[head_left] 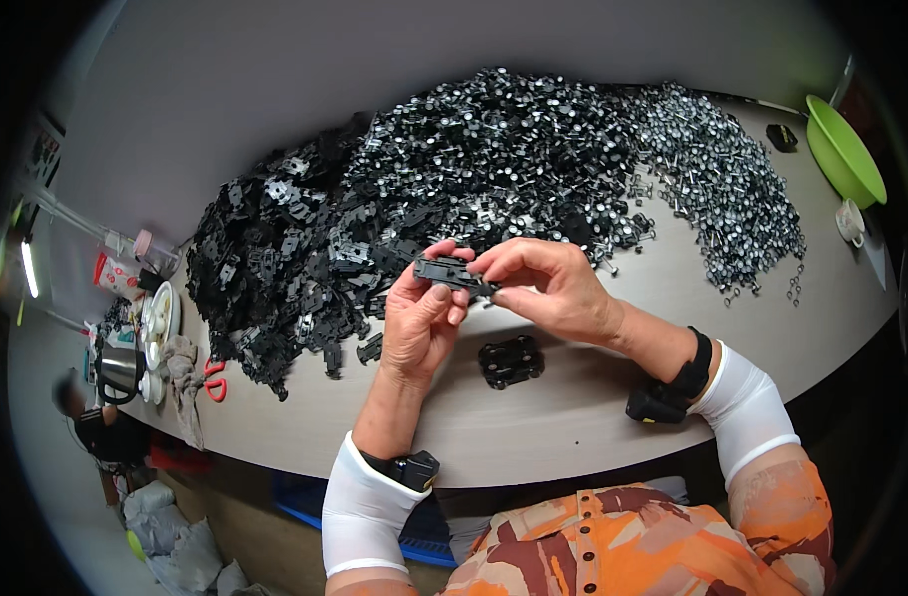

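My left hand (424, 323) holds a flat black plastic chassis (444, 270), like that of a toy car, between thumb and fingers above the table. At its right end, my right hand (558, 293) pinches a small dark part, mostly hidden by the fingertips. Just below the hands, several similar black pieces with round wheel-like ends (512, 362) lie grouped on the table. Behind my left hand spreads a heap of loose black chassis plates (265, 258). Farther back rises a large pile of black and silver wheel-and-axle pieces (504, 149).
Silver-headed pins (717, 179) spread at the right, near a green basin (843, 149) and a white cup (850, 223). At the left are red-handled scissors (215, 381), a cloth (184, 382), a metal kettle (121, 373) and a white tray (166, 310). Another person (106, 427) is beyond the table's left end.
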### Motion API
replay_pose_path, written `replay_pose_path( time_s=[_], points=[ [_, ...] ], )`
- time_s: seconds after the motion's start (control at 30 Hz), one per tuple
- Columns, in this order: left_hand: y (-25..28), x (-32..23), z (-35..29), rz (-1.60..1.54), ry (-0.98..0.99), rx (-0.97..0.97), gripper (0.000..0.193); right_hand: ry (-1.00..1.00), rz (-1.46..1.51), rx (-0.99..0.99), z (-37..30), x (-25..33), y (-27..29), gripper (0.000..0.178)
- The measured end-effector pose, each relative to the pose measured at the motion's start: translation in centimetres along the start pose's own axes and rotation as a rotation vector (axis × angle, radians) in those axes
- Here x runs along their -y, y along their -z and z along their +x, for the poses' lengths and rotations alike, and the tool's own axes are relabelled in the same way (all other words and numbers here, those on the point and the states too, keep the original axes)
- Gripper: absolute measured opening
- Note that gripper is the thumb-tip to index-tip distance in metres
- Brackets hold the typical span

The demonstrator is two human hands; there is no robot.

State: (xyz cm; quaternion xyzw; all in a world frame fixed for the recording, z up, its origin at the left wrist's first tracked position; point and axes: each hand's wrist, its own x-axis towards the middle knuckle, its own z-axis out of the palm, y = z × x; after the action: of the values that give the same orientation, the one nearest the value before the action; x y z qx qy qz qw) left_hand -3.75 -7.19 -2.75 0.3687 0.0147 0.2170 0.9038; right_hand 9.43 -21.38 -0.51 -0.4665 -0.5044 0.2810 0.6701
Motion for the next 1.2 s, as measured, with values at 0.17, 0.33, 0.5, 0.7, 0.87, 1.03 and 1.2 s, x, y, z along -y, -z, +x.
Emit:
replay_pose_path(
  time_s=[0.17,0.33,0.5,0.7,0.87,1.03,1.2],
  points=[
    [-1.0,0.7,-0.4,0.359,-0.059,-0.044,0.052,0.167,-0.510,-0.159,0.8,0.4,0.6,0.017],
    [-1.4,1.9,-0.4,0.548,0.015,0.002,0.053,0.227,-0.601,-0.141,0.2,0.6,0.0,0.007],
    [-1.6,1.9,-0.8,0.644,0.001,0.007,0.052,0.261,-0.683,-0.076,-0.1,0.5,0.1,0.008],
    [-1.9,2.4,-0.8,0.730,-0.033,-0.024,0.047,0.313,-0.709,-0.028,0.0,0.2,-0.1,0.017],
    [-1.6,2.3,-0.5,0.529,0.014,0.019,0.043,0.487,-0.739,0.010,0.2,-0.4,0.4,0.019],
    [-1.6,1.5,-0.8,0.315,0.149,0.081,0.044,0.556,-0.796,0.072,0.3,0.0,0.4,0.015],
    [-1.5,1.5,-0.7,0.276,0.122,0.047,0.047,0.354,-0.562,0.002,0.1,0.5,0.5,0.010]
  ],
)
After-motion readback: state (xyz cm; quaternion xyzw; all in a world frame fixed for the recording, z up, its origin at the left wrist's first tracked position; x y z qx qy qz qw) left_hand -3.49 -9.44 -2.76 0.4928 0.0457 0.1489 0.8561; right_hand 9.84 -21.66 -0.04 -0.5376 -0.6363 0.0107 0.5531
